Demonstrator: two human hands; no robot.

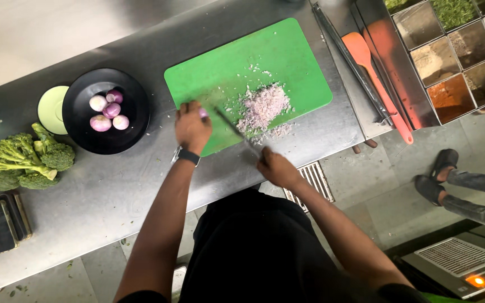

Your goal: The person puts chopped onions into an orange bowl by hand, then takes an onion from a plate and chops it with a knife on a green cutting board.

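While the left hand [192,128] rests curled on the green cutting board [287,50], its fingers close over a small pale-purple shallot piece [202,113] — only a sliver shows. The right hand [276,167] is clenched round the handle of a knife [232,127], whose blade slants across the board toward the left hand. Just beside the blade lies a heap of minced shallot [264,106]. Left of the board, a black bowl [85,90] holds peeled shallots [108,111]; broccoli [26,160] lies farther left — well apart.
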